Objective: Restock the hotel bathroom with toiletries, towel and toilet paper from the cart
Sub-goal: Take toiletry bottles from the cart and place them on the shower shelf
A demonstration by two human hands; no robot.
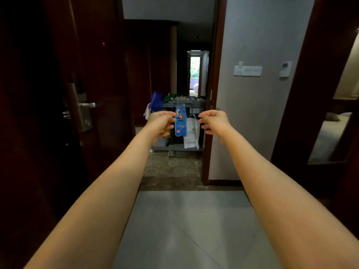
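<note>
Both arms stretched out toward the grey cart [175, 146], which stood in the doorway, farther off than the grips. The left grip [159, 121] and the right grip [215, 121] had loosely bent fingers and held nothing. A blue packet [180, 122] and a white bag [192, 133] hung on the cart's front. A dark door [97, 65] stood on the left.

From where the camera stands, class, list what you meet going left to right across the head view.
Door handle → left hand → blue packet → right hand → switch panel → thermostat → bed.
</note>
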